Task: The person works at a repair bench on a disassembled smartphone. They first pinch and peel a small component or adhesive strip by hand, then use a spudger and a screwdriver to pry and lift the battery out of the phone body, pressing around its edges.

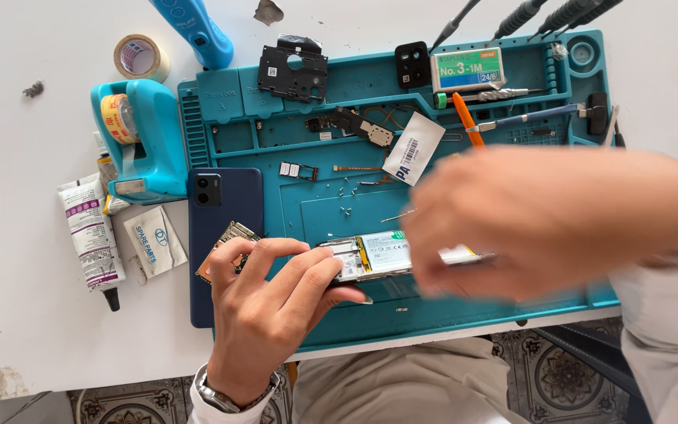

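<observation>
An opened phone (386, 255), its battery and inner parts showing, is being held low over the front part of the teal work mat (323, 216). Its near end is being gripped by the left hand (264, 318), fingers curled and pressed around the frame, thumb underneath. The far end is being covered by the right hand (547, 220), which is blurred; whether its fingers are pinching or merely touching the phone cannot be told. Just left of the phone, a small circuit board (225, 245) is partly hidden behind the left hand, lying on a dark blue back cover (221, 212) at the mat's left edge.
</observation>
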